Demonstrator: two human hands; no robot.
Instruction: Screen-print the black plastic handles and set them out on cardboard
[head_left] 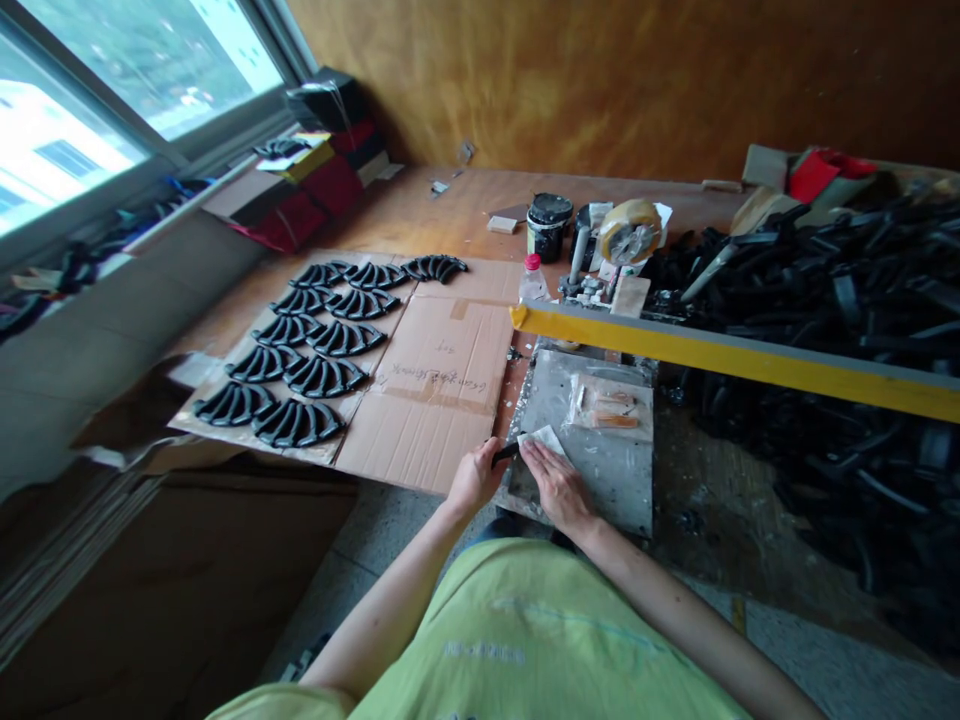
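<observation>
My left hand [474, 478] is closed around a small black part [505, 453] at the near left corner of a grey metal plate [622, 470]. My right hand [556, 484] lies on top with its fingers stretched flat, pressing a white piece of paper or cloth [541, 439] against the part. On the flattened cardboard [442, 400] to the left, several curved black ribbed parts [300, 370] lie in two neat rows.
A yellow bar [735, 358] crosses over the plate. A big heap of black parts [847, 300] fills the right side. A black tin [548, 224], a tape roll [630, 230], a small red-capped bottle [532, 278] and a plastic sachet [609, 406] stand beyond.
</observation>
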